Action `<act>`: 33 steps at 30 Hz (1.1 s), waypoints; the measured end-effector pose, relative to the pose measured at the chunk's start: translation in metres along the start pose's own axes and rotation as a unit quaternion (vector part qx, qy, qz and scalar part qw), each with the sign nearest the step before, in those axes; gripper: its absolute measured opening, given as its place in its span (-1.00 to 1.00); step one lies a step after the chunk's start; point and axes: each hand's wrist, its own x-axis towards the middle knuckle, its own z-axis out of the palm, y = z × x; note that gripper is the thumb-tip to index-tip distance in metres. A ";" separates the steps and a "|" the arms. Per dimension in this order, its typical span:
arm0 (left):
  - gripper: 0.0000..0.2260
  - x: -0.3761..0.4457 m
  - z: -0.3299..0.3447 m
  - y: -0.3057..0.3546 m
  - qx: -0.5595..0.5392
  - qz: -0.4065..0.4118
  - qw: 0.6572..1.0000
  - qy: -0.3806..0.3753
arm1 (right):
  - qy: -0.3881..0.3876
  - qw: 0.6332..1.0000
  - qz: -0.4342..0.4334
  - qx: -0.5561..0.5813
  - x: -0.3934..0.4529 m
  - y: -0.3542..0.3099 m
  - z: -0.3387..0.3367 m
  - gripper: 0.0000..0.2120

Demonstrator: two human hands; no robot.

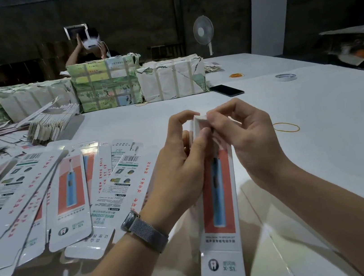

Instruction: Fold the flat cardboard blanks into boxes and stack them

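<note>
Cardboard box [217, 194], long and narrow, runs lengthwise away from us, its far end raised between our two hands and its near end low over the white bench [318, 141]. We see glossy white card printed with an orange panel and a blue toothbrush, a tooth logo at the near end. Our left hand [179, 159] grips the upper part from the side, thumb on the printed face, fingers [180, 119] curled over the open far end. Our right hand [244, 135] pinches the small end flap [200, 123] between thumb and forefinger.

Left of the left fingers, flat blanks [66, 190] of the same print lie fanned and overlapping. Right of the right fingers lies a yellow rubber band [286, 127]. Beyond the fingers sit a black phone [226, 90], a tape roll [286, 77] and paper-wrapped, taped bundles [104, 85]; behind those a person [90, 50] sits, with a standing fan [203, 31] further back.
</note>
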 end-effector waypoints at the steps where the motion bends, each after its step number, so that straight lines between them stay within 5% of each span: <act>1: -0.73 0.000 0.001 0.000 0.012 0.006 1.000 -0.001 | 0.001 1.000 0.004 -0.004 0.000 0.001 0.000 -0.93; 26: -0.56 -0.006 0.004 0.002 0.097 0.067 0.992 -0.037 | 0.042 0.997 -0.021 -0.069 0.005 0.000 -0.006 -0.85; 33: -0.65 -0.005 0.004 0.001 0.065 0.063 0.995 -0.036 | 0.015 0.999 -0.013 -0.040 0.005 -0.002 -0.005 -0.86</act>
